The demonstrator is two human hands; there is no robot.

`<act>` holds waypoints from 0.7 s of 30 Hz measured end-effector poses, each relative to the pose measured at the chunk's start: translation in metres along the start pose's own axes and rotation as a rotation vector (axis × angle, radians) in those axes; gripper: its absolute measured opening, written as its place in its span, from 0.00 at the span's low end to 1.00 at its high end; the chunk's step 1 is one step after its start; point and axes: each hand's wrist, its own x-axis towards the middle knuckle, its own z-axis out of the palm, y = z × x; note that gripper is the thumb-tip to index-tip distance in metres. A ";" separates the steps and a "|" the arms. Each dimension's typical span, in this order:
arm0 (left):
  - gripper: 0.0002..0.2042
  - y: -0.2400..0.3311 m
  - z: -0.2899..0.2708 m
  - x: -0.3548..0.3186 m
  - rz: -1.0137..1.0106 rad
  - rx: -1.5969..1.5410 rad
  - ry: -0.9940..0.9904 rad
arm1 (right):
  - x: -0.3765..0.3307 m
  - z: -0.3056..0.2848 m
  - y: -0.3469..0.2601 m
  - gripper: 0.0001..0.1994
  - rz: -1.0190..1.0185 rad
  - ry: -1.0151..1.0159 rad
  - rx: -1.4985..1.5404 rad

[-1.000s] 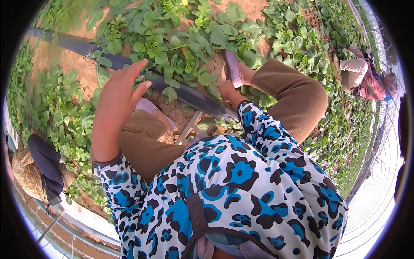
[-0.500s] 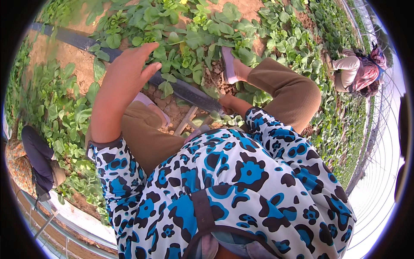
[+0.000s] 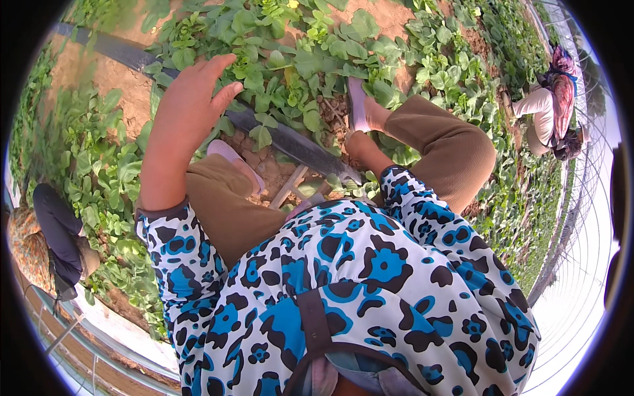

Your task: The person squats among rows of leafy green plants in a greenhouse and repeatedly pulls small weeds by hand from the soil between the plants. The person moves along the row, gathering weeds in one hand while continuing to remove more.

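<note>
My left hand [image 3: 191, 99] is raised with its fingers spread and holds nothing; it hovers over green leafy plants [image 3: 290, 59] and a black pipe [image 3: 290, 142] that lies along the soil. My right hand [image 3: 358, 146] is low between my knees, down at the pipe and the cracked soil, close to my pink slipper [image 3: 356, 102]. Its fingers are turned away from view, so I cannot tell whether it grips anything. My blue, black and white patterned sleeves and brown trousers [image 3: 449, 145] fill the lower part of the view.
Rows of low leafy plants [image 3: 99, 165] cover the bare brown soil on both sides. One person crouches among the plants at the far right [image 3: 551, 99], another in dark clothes at the left edge [image 3: 56, 237]. A wire fence [image 3: 581, 264] runs along the right.
My left hand has risen and reached farther forward over the plants, fingers still spread. My right hand has stayed low by the pipe.
</note>
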 end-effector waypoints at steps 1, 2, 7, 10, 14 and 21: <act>0.22 -0.003 -0.001 -0.001 -0.015 0.004 -0.021 | -0.003 -0.014 -0.002 0.10 0.085 -0.075 0.122; 0.22 -0.003 -0.001 0.001 -0.027 0.004 -0.040 | -0.007 -0.024 0.000 0.10 0.175 -0.148 0.242; 0.22 -0.011 0.005 0.006 -0.007 -0.021 -0.049 | -0.019 -0.036 0.006 0.14 0.433 -0.069 0.417; 0.22 -0.012 0.004 0.009 -0.048 -0.031 -0.063 | -0.032 -0.071 0.008 0.15 0.365 -0.145 0.343; 0.21 -0.019 0.006 0.014 -0.056 -0.049 -0.070 | -0.029 -0.053 0.026 0.17 0.228 0.029 0.182; 0.20 -0.040 0.014 0.021 -0.169 -0.034 -0.089 | -0.081 -0.151 0.077 0.18 0.064 0.176 0.175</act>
